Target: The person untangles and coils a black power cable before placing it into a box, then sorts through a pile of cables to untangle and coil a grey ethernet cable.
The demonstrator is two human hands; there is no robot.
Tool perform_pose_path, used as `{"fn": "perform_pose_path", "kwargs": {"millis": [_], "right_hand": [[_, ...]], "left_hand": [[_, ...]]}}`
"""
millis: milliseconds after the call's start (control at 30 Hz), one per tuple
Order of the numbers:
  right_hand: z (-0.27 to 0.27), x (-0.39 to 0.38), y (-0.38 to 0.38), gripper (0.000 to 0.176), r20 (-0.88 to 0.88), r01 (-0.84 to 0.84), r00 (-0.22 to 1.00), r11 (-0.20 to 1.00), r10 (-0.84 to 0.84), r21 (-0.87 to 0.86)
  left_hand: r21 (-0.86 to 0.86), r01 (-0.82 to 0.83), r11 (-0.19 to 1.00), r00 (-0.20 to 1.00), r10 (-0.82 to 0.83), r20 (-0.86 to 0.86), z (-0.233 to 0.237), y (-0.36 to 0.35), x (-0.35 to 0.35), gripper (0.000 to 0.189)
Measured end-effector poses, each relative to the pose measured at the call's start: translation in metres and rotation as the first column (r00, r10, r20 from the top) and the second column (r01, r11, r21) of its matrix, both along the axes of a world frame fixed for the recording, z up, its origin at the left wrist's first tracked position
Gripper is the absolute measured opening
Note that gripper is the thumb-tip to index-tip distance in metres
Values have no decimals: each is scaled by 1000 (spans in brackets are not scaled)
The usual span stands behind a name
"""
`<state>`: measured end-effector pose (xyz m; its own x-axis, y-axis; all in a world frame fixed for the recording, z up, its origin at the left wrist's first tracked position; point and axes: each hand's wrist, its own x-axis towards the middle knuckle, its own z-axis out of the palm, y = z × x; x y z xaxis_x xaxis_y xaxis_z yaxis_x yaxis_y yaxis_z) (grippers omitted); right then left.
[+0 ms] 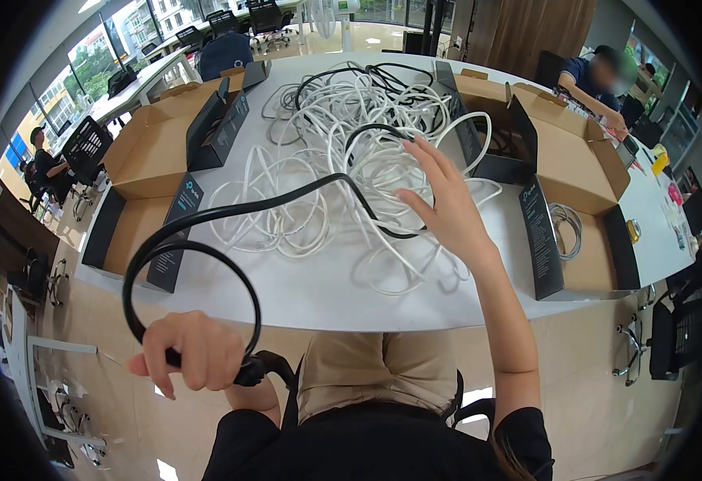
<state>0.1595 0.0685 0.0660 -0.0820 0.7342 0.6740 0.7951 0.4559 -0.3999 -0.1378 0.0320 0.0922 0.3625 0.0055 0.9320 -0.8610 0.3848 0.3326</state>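
Black and glossy, a thick black power cable loops at the near left, off the table edge. It rises in a wide ring from the left hand and runs right across the round white table into the cable pile. The left hand is a closed fist around this cable just beside its chunky black plug end, low in front of the person's lap.

On the left part of the table sits an open brown cardboard box, its flaps spread. A slim black printed carton leans at its near corner, and more black cartons stand inside it. Far left, beyond the table, another person sits on an office chair.

In the middle of the table lies a tangled heap of thin white cables, with a few black leads mixed in at its far side. The right hand is open over the right near side of the heap, fingers spread and palm towards the cables. The black cable's far end curves just under its thumb. I cannot tell whether the palm touches the wires.

To the right stands a second open brown cardboard box. A tall black printed carton stands on its near left side, and a small coiled grey cable lies inside. Far right, a seated person in a dark top leans over the table.
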Motion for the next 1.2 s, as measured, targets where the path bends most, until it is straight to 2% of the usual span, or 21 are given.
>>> {"fn": "perform_pose_path", "kwargs": {"millis": [100, 200, 233, 267, 333, 367, 467, 500, 633, 733, 867, 967, 1067, 1100, 1167, 1200], "right_hand": [[-3, 8, 16, 56, 72, 58, 996, 997, -55, -42], [4, 10, 27, 60, 56, -99, 992, 972, 113, -213], [6, 11, 29, 62, 102, -118, 985, 978, 137, -171], [7, 8, 27, 63, -46, -249, 968, 959, 245, -133], [9, 3, 22, 64, -311, -475, 837, 880, 451, -3], [11, 1, 16, 64, -459, -528, 766, 848, 450, -50], [2, 0, 12, 69, -188, -436, 892, 893, 412, -111], [5, -8, 6, 82, 13, -396, 915, 905, 403, -154], [-7, -50, 4, 107, 382, -77, 912, 977, 149, -199], [-23, -75, 40, 111, 429, 34, 903, 999, -30, -2], [-29, -93, 93, 113, 490, 182, 858, 983, -155, -7], [-38, -97, 126, 116, 525, 267, 820, 964, -228, 2], [-39, -96, 143, 116, 477, 296, 839, 955, -261, 1], [-42, -94, 148, 116, 451, 296, 848, 955, -277, 29], [-41, -91, 153, 116, 444, 368, 827, 929, -345, 36], [-40, -87, 156, 117, 440, 406, 813, 913, -381, 42]], "left_hand": [[19, -56, 998, 998, 56, 12, 5, -2, -17, 31], [-43, -109, 993, 987, 113, 116, 13, -2, -41, 27], [-73, -105, 992, 984, 115, 134, 14, 1, -52, 24], [-99, -126, 987, 979, 140, 147, 15, 2, -61, 24], [-151, -164, 975, 966, 190, 177, 15, 2, -76, 24], [-173, -140, 975, 951, 181, 250, 15, 1, -83, 25], [-162, -190, 968, 930, 230, 285, 19, -4, -114, 26], [-160, -239, 958, 923, 275, 269, 20, -7, -126, 26], [-191, -373, 908, 880, 412, 237, 22, -22, -158, 26], [-243, -519, 820, 795, 567, 216, 22, -40, -187, 25], [-272, -650, 710, 699, 699, 151, 28, -87, -252, 26], [-207, -909, 362, 384, 920, -79, 29, -139, -296, 27], [-266, -903, 336, 367, 927, -75, 34, -165, -300, 28], [-147, -922, 358, 377, 917, -131, 37, -175, -318, 26], [-457, -760, 462, 493, 868, 58, 28, -196, -351, 20], [-519, -720, 461, 482, 870, 104, 22, -204, -365, 20]]}}
